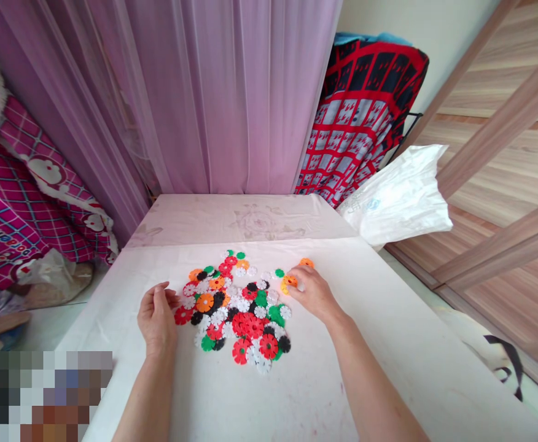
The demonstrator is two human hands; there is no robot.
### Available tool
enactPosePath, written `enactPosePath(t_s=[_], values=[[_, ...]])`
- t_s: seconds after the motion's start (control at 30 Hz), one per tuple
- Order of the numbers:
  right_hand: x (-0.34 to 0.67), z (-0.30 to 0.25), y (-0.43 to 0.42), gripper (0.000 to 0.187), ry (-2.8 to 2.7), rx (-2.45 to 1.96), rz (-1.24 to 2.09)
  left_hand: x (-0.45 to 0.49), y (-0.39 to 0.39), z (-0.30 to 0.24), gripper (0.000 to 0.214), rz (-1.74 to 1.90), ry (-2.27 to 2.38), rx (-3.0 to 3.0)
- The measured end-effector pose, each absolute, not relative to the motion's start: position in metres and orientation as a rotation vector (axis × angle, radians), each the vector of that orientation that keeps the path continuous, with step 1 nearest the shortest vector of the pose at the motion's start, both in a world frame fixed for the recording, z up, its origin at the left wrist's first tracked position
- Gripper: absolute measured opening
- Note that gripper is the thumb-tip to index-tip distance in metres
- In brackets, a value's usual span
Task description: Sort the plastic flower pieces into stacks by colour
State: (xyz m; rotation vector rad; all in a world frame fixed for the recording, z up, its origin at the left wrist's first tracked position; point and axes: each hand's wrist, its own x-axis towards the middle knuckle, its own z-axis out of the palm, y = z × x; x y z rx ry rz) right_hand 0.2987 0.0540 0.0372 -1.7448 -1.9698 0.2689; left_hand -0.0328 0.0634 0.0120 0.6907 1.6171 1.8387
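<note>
A loose pile of notched, flower-shaped plastic discs (253, 325) in red, white, black, green and orange lies on the white-covered table (306, 393). At the pile's upper right, my right hand (312, 291) has its fingers closed on an orange disc (289, 282); the fingertips partly cover it. Another orange disc (306, 263) sits just beyond that hand's knuckles. My left hand (157, 316) is beside the pile's left edge, close to a red disc (183, 316). Its fingers are loosely bent and apart, and nothing shows in them.
A white plastic bag (400, 199) stands at the table's right far corner. Behind the table hangs a purple curtain (232, 92). A red-and-black patterned cloth (352, 123) drapes at the back right, a pink checked cloth (34, 202) at the left. Wooden doors (503, 153) stand at right.
</note>
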Motion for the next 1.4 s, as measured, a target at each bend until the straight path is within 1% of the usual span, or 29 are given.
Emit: enactPosePath(t_s=[0.2,0.33,0.53,0.7,0.93,1.17,1.3,1.4], values=[[0.291,0.050,0.065,0.023,-1.985,-1.725,0.199,-0.032,0.063,0.012,0.026,1.843,1.617,0.695],[0.258,0.059,0.087,0.024,-2.054,-1.805,0.251,-0.032,0.063,0.012,0.026,1.837,1.619,0.697],[0.204,0.053,0.121,0.036,-2.266,-1.951,0.322,-0.033,0.063,0.010,0.026,1.860,1.586,0.682],[0.189,0.049,0.139,0.033,-2.364,-1.959,0.351,-0.033,0.063,0.011,0.026,1.863,1.572,0.677],[0.184,0.050,0.142,0.028,-2.398,-1.920,0.327,-0.031,0.062,0.011,0.028,1.850,1.585,0.698],[0.177,0.051,0.135,0.033,-2.342,-1.942,0.290,-0.032,0.062,0.012,0.026,1.850,1.578,0.686],[0.203,0.064,0.126,0.039,-2.202,-1.943,0.307,-0.032,0.062,0.014,0.025,1.844,1.579,0.661],[0.242,0.075,0.113,0.039,-2.039,-1.928,0.379,-0.031,0.062,0.014,0.026,1.828,1.605,0.674]])
